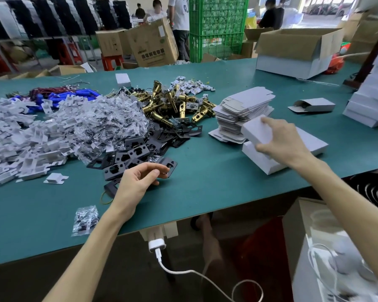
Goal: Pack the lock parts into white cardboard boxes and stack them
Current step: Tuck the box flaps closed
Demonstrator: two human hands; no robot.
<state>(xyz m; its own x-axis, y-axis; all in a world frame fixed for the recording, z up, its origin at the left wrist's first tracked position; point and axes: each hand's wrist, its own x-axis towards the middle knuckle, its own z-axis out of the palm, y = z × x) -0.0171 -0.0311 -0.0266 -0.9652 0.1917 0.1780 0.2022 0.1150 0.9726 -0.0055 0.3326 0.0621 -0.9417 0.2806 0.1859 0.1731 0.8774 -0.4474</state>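
Setting: a busy workshop, with a green table (205, 192) strewn with lock parts.
Right hand: the right hand (277, 140) gripped a closed white box (258, 131), fingers wrapped over its top, holding it just above other white boxes (310, 144) lying at the table's near right edge.
Left hand: the left hand (138, 182) hovered half curled by the black plates (135, 158), thumb and fingertips near one plate; whether it had hold of anything could not be told.
Done: a stack of boxes (371, 99) rose at the far right, suggesting a fair share was already packed.
Left: heaps of brass latches (175, 103), bagged screws (109, 118) and white plastic pieces (20, 140) remained, beside a pile of flat unfolded boxes (242, 112).
Unclear: the held box's contents were hidden; the stack at the right was cut off by the frame edge.
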